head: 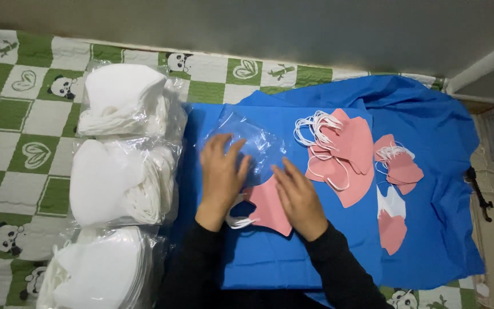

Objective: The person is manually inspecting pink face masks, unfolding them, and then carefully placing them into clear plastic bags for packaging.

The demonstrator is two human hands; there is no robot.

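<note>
A clear plastic bag [257, 141] lies on a blue cloth [430, 171], and a pink face mask [270, 209] with white ear loops sits partly in its mouth. My left hand [221, 177] rests flat on the bag and the mask's left side, fingers spread. My right hand [299, 199] presses on the mask's right edge, fingers pointing toward the bag. Both arms wear black sleeves.
A pile of pink masks [344, 154] lies right of the bag, a smaller stack [398, 166] beyond it, and one bagged pink mask [391, 220] below. Three bagged bundles of white masks [124, 177] line the left side on a green-and-white panda sheet [12, 114]. A dark object [480, 194] lies far right.
</note>
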